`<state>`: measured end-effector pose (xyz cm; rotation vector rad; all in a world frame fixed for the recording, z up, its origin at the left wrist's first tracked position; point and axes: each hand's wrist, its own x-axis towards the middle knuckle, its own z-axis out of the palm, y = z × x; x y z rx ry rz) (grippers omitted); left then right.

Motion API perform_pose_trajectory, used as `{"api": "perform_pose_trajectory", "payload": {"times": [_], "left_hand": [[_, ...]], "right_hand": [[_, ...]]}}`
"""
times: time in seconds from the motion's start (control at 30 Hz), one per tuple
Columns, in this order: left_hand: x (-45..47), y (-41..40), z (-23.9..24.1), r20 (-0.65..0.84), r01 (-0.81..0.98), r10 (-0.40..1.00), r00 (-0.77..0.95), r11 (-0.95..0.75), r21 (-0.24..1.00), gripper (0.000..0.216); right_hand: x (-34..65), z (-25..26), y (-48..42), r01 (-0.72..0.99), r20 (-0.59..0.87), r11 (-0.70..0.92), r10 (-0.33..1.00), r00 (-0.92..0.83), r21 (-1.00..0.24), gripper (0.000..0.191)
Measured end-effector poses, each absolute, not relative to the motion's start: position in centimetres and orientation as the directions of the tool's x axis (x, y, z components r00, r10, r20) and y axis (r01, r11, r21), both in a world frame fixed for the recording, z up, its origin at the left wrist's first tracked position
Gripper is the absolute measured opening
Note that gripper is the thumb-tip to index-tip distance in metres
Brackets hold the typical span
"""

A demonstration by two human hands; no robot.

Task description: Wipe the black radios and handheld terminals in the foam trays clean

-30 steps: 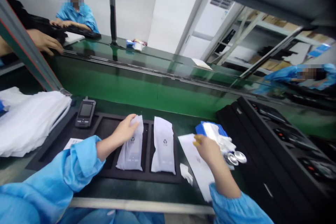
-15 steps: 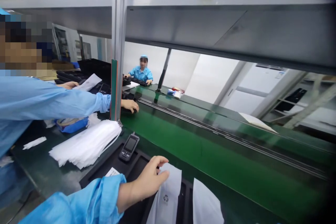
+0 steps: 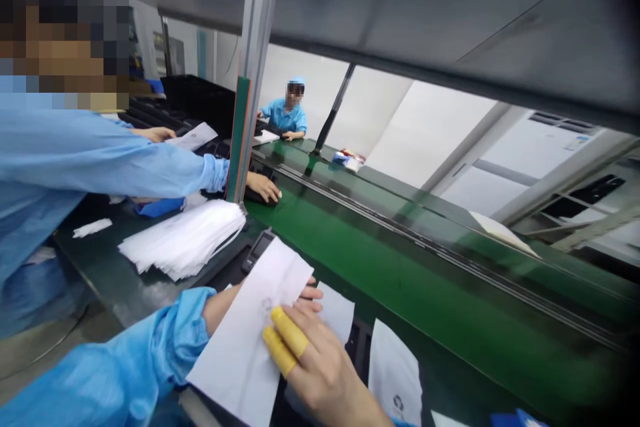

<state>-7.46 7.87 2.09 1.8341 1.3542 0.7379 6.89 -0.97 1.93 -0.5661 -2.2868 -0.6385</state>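
My right hand (image 3: 320,367), with yellow finger cots on two fingers, grips a flat white bag (image 3: 240,347) and holds it over my left wrist. My left hand (image 3: 311,293) is mostly hidden behind that bag; only its stretched fingertips show, lying by a white pouch (image 3: 339,312) in a black tray (image 3: 356,341). A second white pouch (image 3: 395,373) with a recycling mark lies in the slot to the right. A black handheld device (image 3: 257,250) lies at the tray's far left corner.
A stack of white bags (image 3: 185,243) lies left of the tray. A co-worker's blue sleeve (image 3: 100,160) reaches across at left, their hand (image 3: 263,185) at the green conveyor belt (image 3: 400,267). A metal post (image 3: 247,80) and overhead shelf stand close. Another person works at the far end.
The view swung up and to the left. My right hand has come in from the right with a white bag and now holds it over my left hand, which stays at the pouch.
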Motion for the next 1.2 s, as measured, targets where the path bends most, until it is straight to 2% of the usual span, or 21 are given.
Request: {"api": "perform_pose_trajectory", "payload": {"times": [0.1, 0.17, 0.3, 0.37, 0.43, 0.5, 0.53, 0.57, 0.63, 0.73, 0.87, 1.0, 1.2], "left_hand": [[-9.2, 8.0, 1.7, -0.161, 0.279, 0.858, 0.488, 0.021, 0.96, 0.027], [-9.7, 8.1, 1.3, -0.198, 0.132, 0.812, 0.55, 0.15, 0.98, 0.03], [-10.5, 8.3, 0.0, -0.202, -0.078, 0.836, 0.51, 0.279, 0.957, 0.033], [-11.5, 8.3, -0.2, -0.198, -0.132, 0.872, 0.448, 0.284, 0.95, 0.029], [-13.0, 8.4, 0.2, -0.176, -0.169, 0.915, 0.364, 0.251, 0.953, 0.026], [-14.9, 8.6, 0.9, -0.135, -0.185, 0.956, 0.261, 0.187, 0.965, 0.026], [-15.8, 8.7, 1.4, -0.114, -0.18, 0.97, 0.213, 0.153, 0.972, 0.027], [-16.7, 8.8, 1.7, -0.095, -0.167, 0.98, 0.172, 0.124, 0.978, 0.026], [-18.0, 9.0, 2.2, -0.074, -0.126, 0.99, 0.122, 0.089, 0.988, 0.027], [-19.0, 9.1, 2.3, -0.068, -0.067, 0.992, 0.107, 0.076, 0.995, 0.026], [-19.7, 9.2, 1.8, -0.085, -0.038, 0.993, 0.085, 0.089, 0.995, 0.032], [-20.4, 9.2, 1.7, -0.125, -0.089, 0.985, 0.122, 0.137, 0.987, 0.036], [-21.2, 9.1, 1.5, -0.211, -0.122, 0.951, 0.224, 0.242, 0.962, 0.042]], "right_hand": [[6.0, 1.1, -0.2, 0.537, 0.713, 0.816, 0.245, -0.657, 0.215, 0.029], [5.9, 0.3, 0.1, 0.543, 0.718, 0.825, 0.282, -0.637, 0.157, 0.029], [5.7, -1.2, 0.4, 0.516, 0.723, 0.855, 0.325, -0.609, 0.051, 0.037], [5.9, -1.8, 0.7, 0.507, 0.746, 0.862, 0.342, -0.571, -0.008, 0.044], [6.4, -2.0, 1.8, 0.555, 0.763, 0.826, 0.423, -0.49, -0.101, 0.046], [6.9, -1.8, 3.9, 0.701, 0.668, 0.65, 0.664, -0.336, -0.293, 0.04], [7.1, -1.5, 5.3, 0.778, 0.556, 0.491, 0.8, -0.225, -0.392, 0.035], [7.1, -1.2, 7.0, 0.832, 0.381, 0.28, 0.92, -0.091, -0.479, 0.031], [6.7, -0.7, 10.6, 0.846, 0.241, 0.134, 0.97, -0.006, -0.516, 0.028], [5.0, -0.4, 15.9, 0.828, 0.102, 0.038, 0.995, 0.023, -0.559, 0.023], [2.1, -0.7, 20.2, 0.797, -0.046, -0.059, 0.998, 0.039, -0.601, 0.032], [0.1, -0.8, 21.4, 0.778, -0.103, -0.093, 0.994, 0.037, -0.621, 0.035], [0.2, 0.6, 20.7, 0.776, -0.053, -0.066, 0.998, 0.042, -0.627, 0.033]]}}
